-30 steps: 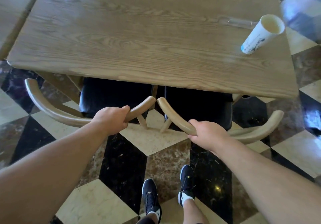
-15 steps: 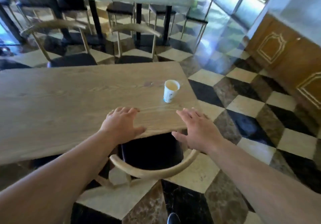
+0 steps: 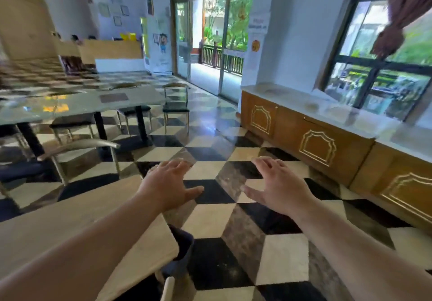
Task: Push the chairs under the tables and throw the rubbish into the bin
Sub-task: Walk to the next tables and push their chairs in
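Note:
My left hand (image 3: 169, 185) is held out flat, fingers spread, over the far right corner of the wooden table (image 3: 70, 226), holding nothing. My right hand (image 3: 278, 187) hovers open over the checkered floor to the right of the table, also empty. A dark chair seat (image 3: 183, 244) shows under the table's right end, with a pale bit of chair frame (image 3: 167, 288) below it. The paper cup is not in view. Another chair with a curved back (image 3: 79, 145) stands at the table's far side.
A glass-topped table (image 3: 77, 105) with several dark-seated chairs (image 3: 175, 110) stands further back on the left. A long wooden cabinet (image 3: 315, 141) runs along the right wall under a window. An open doorway (image 3: 210, 43) lies ahead across the checkered floor (image 3: 233, 219).
Both hands have let go of the chair backs and lifted, open, past the table edge. The view has swung up and to the right, so the cup has left the frame.

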